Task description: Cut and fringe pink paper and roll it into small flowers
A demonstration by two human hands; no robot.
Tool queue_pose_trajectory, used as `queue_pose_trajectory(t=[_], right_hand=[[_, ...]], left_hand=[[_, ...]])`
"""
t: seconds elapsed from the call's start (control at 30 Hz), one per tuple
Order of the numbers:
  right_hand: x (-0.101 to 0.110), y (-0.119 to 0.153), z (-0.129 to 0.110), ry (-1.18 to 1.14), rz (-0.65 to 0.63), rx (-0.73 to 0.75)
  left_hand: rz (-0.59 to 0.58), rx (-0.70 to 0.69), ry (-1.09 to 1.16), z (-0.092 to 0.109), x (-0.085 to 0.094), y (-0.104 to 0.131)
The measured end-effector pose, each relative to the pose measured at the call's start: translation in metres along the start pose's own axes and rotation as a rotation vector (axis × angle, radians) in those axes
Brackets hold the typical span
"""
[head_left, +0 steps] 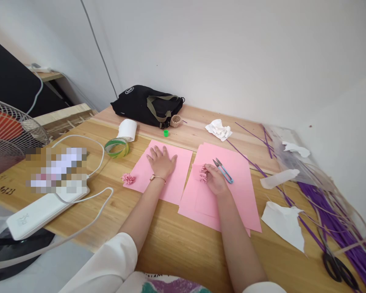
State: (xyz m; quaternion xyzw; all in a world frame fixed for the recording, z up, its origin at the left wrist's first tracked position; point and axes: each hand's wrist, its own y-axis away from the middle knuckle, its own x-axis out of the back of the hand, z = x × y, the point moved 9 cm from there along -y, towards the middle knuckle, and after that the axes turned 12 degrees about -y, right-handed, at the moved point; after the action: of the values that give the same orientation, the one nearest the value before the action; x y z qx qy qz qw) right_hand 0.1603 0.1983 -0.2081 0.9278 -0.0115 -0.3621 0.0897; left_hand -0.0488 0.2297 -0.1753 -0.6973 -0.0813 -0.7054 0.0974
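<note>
My left hand [162,161] lies flat with spread fingers on a pink paper sheet [178,179]. At that sheet's left corner sits a fluffy pink paper pompom [128,178]. Over a second group of overlapping pink sheets [244,203], my right hand [216,180] pinches a fringed strip of pink paper [202,173], its cut edge bunched near the fingertips. Just beyond the right hand, a pair of blue-handled thread snips [223,170] rests on the sheets.
Behind are a black bag [140,103], white roll [127,130], green-yellow tape [117,148] and green cap [166,133]. A white power bank [45,209] with cables lies left, near a fan [9,134]. Purple strips [332,228], black-handled scissors [338,270] and torn white paper [283,224] lie right.
</note>
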Motion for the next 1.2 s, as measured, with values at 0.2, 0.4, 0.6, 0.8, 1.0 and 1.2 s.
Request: queue_pose_trajectory(t=[0.2,0.4,0.6,0.8,1.0,1.2], right_hand=[[-0.0005,-0.0001,-0.0002,-0.009,-0.002,-0.002],[0.0003,-0.0004,0.0008,-0.014,0.004,-0.009],[0.0013,-0.0007,0.0005,-0.008,0.019,0.004],[0.0002,0.0001,-0.0001,0.003,0.02,0.009],[-0.0005,0.0012,0.0009,0.005,0.024,-0.007],[-0.0011,0.001,0.0011,0.004,0.027,-0.007]], left_hand=[[0.007,-0.001,0.007,0.0002,0.0009,0.0008],[0.008,0.0,0.003,0.0003,0.0012,0.0014],[-0.013,0.012,0.012,0.001,-0.002,-0.0004],[-0.015,0.022,0.029,0.003,-0.0037,-0.0029],[-0.029,0.062,0.04,0.0037,-0.003,-0.0051],[-0.031,0.062,0.038,0.0043,-0.0041,-0.0066]])
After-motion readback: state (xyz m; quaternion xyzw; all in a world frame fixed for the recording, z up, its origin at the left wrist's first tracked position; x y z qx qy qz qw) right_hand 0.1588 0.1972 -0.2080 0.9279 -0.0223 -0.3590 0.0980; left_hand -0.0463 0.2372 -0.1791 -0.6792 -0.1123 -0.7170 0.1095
